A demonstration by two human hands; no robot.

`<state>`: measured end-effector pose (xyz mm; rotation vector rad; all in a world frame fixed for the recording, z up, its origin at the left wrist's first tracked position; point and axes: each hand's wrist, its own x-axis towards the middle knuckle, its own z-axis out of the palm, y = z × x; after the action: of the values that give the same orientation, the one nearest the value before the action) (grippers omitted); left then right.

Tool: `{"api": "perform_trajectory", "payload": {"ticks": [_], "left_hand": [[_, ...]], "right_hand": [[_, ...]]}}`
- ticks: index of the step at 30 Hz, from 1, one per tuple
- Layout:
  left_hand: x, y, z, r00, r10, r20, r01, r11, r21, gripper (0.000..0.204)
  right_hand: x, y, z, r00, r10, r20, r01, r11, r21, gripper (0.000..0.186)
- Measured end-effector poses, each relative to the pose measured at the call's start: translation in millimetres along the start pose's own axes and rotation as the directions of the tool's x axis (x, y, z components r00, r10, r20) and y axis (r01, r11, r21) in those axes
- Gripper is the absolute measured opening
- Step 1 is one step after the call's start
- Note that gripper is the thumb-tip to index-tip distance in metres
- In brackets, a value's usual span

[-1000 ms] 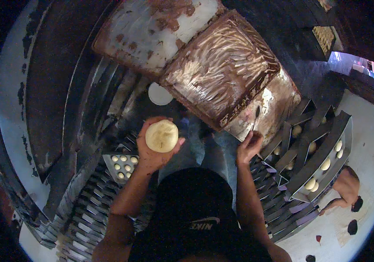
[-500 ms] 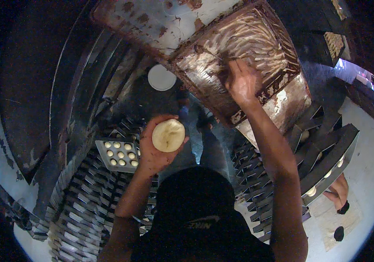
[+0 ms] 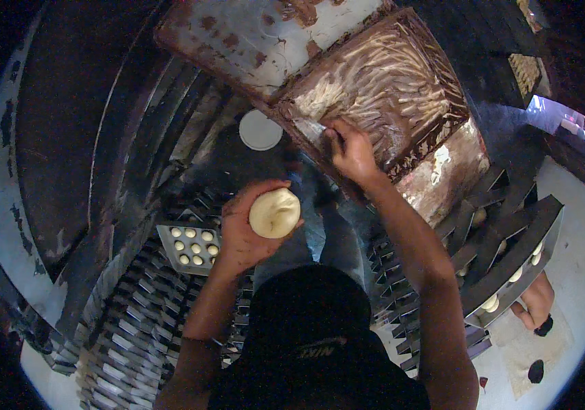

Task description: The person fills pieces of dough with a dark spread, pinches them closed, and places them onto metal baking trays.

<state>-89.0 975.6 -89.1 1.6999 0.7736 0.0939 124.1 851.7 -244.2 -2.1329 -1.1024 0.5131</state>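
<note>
To my left sits a small grey tray (image 3: 194, 269) with pale balls (image 3: 197, 260) in it. Next is my left hand (image 3: 242, 231), its fingers curled around a big round lump of dough (image 3: 274, 214) with a dent on top. Then comes a flat, pale tool (image 3: 312, 128) by the brown paste (image 3: 402, 85). My right hand (image 3: 354, 152) pinches it, over the box (image 3: 436, 142). Far right, dark trays (image 3: 515, 253) hold more pale balls.

The dough round (image 3: 275, 214) looks smooth and matt, the brown paste (image 3: 402, 89) glossy and ridged, the dough-ball tray (image 3: 169, 239) dull, perhaps metal.
</note>
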Motion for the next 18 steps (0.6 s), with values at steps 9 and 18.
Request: {"api": "perform_trajectory", "payload": {"ticks": [9, 18], "left_hand": [[28, 52, 11, 0.997, -0.027, -0.067, 0.006, 0.954, -0.301, 0.057], [49, 87, 29, 0.993, 0.111, 0.032, -0.076, 0.837, -0.541, 0.052]], "right_hand": [[-39, -126, -146, 0.973, 0.229, 0.033, -0.201, 0.768, 0.608, 0.017], [-79, -116, -154, 0.905, -0.255, -0.341, 0.214, 0.965, -0.154, 0.035]]}}
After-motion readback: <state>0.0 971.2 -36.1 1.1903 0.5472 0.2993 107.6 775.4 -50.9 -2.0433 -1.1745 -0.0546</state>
